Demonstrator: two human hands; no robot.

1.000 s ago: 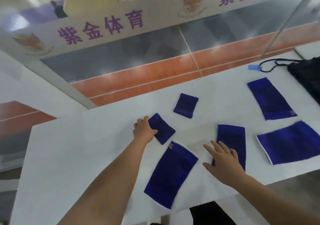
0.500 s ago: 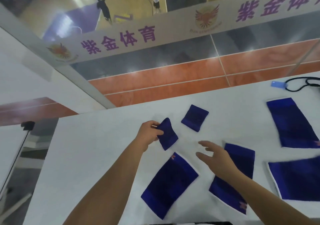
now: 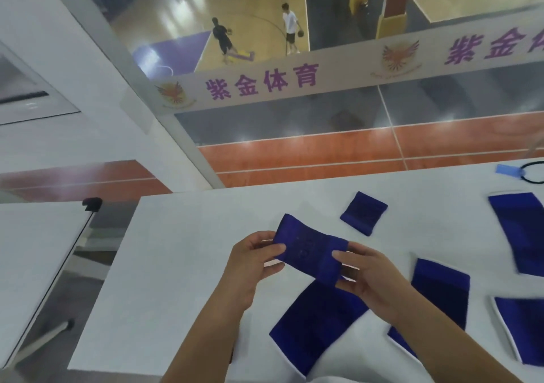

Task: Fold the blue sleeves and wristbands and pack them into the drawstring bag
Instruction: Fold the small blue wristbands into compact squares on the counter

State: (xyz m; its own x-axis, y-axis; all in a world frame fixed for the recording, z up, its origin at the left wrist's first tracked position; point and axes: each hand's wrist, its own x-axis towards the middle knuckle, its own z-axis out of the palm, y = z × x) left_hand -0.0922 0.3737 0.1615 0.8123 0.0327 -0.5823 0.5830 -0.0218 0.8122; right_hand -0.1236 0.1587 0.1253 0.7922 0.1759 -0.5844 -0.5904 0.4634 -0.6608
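Wristband [image 3: 309, 248], dark blue, is up off the white surface [image 3: 176, 279]. It is held in the air between the person's two hands and pulled out flat, its length slanting from upper left down to lower right. The left hand [image 3: 253, 262] has a pinching grip on the left end, thumb laid on the top face and fingers curled behind. The right hand [image 3: 374, 276] pinches the right end the same way, thumb on top and fingers under the cloth.

Right below the hands the nearest sleeve [image 3: 315, 323] lies flat on the surface, partly covered by the right wrist. Past the right forearm a second sleeve [image 3: 441, 294] lies flat as well. A third sleeve [image 3: 518, 229] sits farther back at the right, and a fourth sleeve [image 3: 521, 332] lies toward the front right; both are cut off at the edge of view. Behind the held piece, and apart from it, a second wristband [image 3: 363, 217] rests on the surface.

At the far right a light blue tag [image 3: 507, 170] lies against a black cord [image 3: 532, 175]. Beyond the surface a banner [image 3: 265, 85] with purple characters runs across a glass wall. Through the glass two people stand on a basketball court. A white panel [image 3: 35, 265] stands off to the left.
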